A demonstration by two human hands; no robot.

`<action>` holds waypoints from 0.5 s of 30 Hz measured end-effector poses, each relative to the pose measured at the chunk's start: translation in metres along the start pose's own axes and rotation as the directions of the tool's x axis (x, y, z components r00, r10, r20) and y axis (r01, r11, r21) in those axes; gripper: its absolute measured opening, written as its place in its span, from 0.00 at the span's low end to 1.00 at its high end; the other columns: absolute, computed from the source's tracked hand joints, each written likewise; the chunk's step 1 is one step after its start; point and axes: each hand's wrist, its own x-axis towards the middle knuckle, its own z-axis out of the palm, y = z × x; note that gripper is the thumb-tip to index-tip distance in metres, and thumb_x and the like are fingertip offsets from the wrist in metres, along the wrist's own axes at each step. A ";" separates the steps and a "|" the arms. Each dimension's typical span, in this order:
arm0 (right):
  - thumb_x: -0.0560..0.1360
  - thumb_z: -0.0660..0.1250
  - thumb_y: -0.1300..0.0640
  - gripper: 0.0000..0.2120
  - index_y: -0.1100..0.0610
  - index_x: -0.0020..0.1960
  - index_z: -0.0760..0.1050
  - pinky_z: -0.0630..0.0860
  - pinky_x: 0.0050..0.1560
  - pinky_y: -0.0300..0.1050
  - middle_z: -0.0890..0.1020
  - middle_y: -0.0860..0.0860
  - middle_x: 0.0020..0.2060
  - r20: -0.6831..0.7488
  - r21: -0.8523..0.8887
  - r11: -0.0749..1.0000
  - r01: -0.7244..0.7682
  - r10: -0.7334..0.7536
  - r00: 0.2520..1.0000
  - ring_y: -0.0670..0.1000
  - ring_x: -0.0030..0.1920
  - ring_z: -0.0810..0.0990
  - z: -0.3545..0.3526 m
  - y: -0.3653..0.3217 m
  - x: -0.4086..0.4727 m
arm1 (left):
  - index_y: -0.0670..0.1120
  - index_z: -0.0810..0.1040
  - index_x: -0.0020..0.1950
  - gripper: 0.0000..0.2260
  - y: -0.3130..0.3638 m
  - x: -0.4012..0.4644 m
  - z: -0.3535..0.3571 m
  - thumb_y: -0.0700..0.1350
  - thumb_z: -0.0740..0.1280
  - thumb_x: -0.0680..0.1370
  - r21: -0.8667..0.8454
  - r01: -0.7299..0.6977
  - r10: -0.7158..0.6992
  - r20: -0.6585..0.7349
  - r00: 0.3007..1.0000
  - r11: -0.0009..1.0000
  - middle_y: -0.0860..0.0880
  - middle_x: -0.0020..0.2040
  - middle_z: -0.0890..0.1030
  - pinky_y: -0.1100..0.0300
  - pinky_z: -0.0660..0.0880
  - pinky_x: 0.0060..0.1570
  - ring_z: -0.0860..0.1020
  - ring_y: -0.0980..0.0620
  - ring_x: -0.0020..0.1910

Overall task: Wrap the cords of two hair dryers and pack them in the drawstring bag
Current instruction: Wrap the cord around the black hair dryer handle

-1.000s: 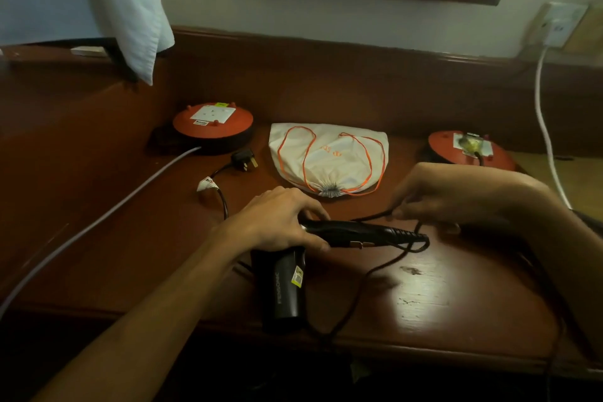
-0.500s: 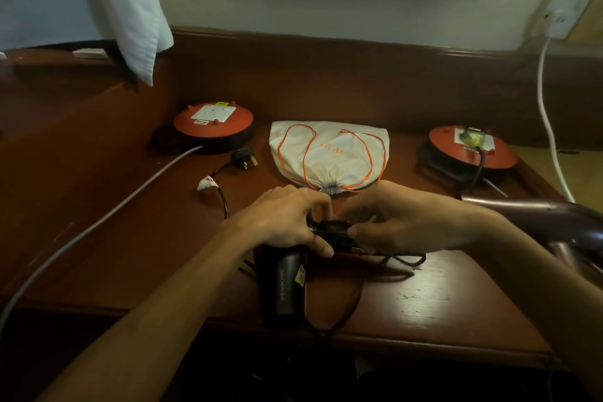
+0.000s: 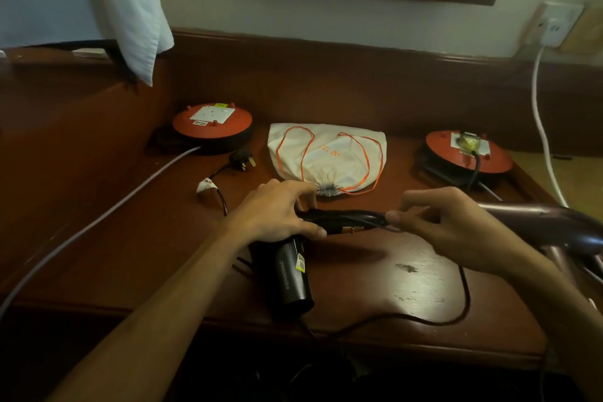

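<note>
At the centre of the frame the black hair dryer lies on the bench, barrel pointing toward the lower edge, handle folded out to the right. The left hand curls over the joint where handle meets barrel, its grip clamped on the dryer and pinning it down. The right hand pinches the black cord at the handle's tip, grip closed on the cord; a few turns appear to lie along the handle already, though the dark makes the count unclear.

The rest of the cord loops away to the right, runs along the bench's front edge and drops out of sight below. A plug lies at centre left, beside the left cord reel; which dryer it belongs to I cannot tell. The drawstring bag sits just behind the hands, mouth gathered shut and facing them. The second hair dryer, maroon, lies at the right edge.

To wrap well, I judge the left thumb should trap each new turn while the right hand draws slack up from the hanging loop, laying turns side by side, snug but not tight at the strain relief. Watch that the loose cord does not snag on the bench edge. The bag's mouth will need loosening before anything goes in.
</note>
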 end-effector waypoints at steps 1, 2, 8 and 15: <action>0.75 0.66 0.45 0.09 0.49 0.44 0.80 0.65 0.24 0.35 0.75 0.51 0.26 0.048 0.096 0.995 -0.012 0.007 0.999 0.43 0.23 0.68 0.006 -0.001 -0.004 | 0.60 0.76 0.49 0.20 -0.002 0.001 -0.001 0.67 0.77 0.66 -0.034 0.007 -0.008 -0.024 1.000 0.999 0.55 0.49 0.82 0.48 0.78 0.53 0.81 0.53 0.50; 0.76 0.65 0.46 0.09 0.49 0.47 0.81 0.65 0.24 0.36 0.74 0.49 0.26 0.100 0.166 0.986 -0.032 0.015 0.995 0.44 0.24 0.68 0.013 -0.001 -0.007 | 0.60 0.76 0.49 0.19 -0.005 0.001 -0.004 0.65 0.78 0.66 -0.073 0.013 -0.015 -0.037 0.999 0.997 0.56 0.49 0.82 0.48 0.79 0.53 0.81 0.53 0.50; 0.82 0.65 0.53 0.07 0.51 0.53 0.81 0.74 0.40 0.41 0.84 0.47 0.41 0.209 0.051 0.996 0.075 -0.084 0.974 0.46 0.39 0.80 0.072 -0.003 -0.019 | 0.60 0.79 0.46 0.16 -0.014 0.001 -0.006 0.58 0.82 0.64 -0.222 -0.004 0.003 -0.005 1.000 0.975 0.54 0.50 0.85 0.45 0.79 0.56 0.83 0.56 0.52; 0.82 0.62 0.57 0.07 0.52 0.46 0.76 0.77 0.36 0.48 0.82 0.52 0.37 0.338 -0.041 0.999 -0.005 0.019 0.941 0.51 0.33 0.80 0.073 -0.004 -0.005 | 0.59 0.80 0.50 0.17 -0.007 0.005 -0.003 0.59 0.80 0.67 -0.155 0.008 -0.004 0.024 1.000 0.988 0.52 0.51 0.85 0.45 0.79 0.57 0.82 0.53 0.52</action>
